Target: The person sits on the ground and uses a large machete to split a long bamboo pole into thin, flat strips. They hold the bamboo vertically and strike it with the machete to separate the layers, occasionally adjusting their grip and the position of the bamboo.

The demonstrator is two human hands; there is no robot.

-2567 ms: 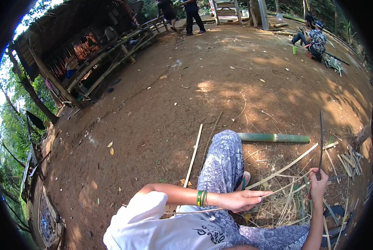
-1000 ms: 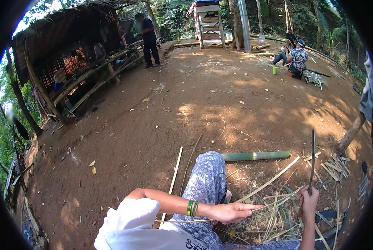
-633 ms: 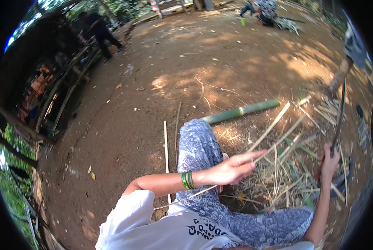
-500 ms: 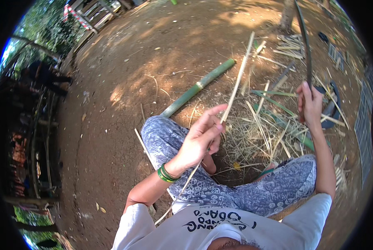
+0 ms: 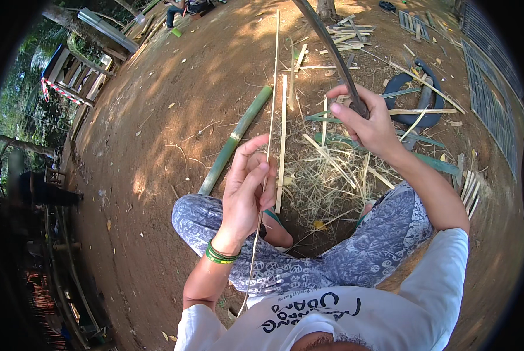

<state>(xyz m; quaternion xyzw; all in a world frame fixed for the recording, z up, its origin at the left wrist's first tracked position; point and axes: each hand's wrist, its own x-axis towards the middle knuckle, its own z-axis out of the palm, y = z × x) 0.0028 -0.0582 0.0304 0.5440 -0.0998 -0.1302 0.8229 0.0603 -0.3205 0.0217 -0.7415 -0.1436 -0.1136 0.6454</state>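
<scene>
My left hand pinches a long, thin bamboo strip between thumb and fingers. Its upper end points away from me, and its tail hangs past my wrist towards my lap. Just to the right lies a wider, pale bamboo strip, apart from the hand. Raised at the right, my right hand is closed around the lower end of a long, dark blade-like tool, seemingly a machete, which runs up out of the picture. A green bamboo pole rests on the ground beyond my left knee.
Shavings and split strips cover the ground between my legs and ahead. To the right are a black ring-shaped object and slatted bamboo panels. A tree trunk and a pile of slats stand farther off. A person sits at the far edge.
The wider strip is out of my left hand and lies beside it; a thin strip stays pinched. My right hand has moved inward with the dark tool, now tilted left. The view has shifted.
</scene>
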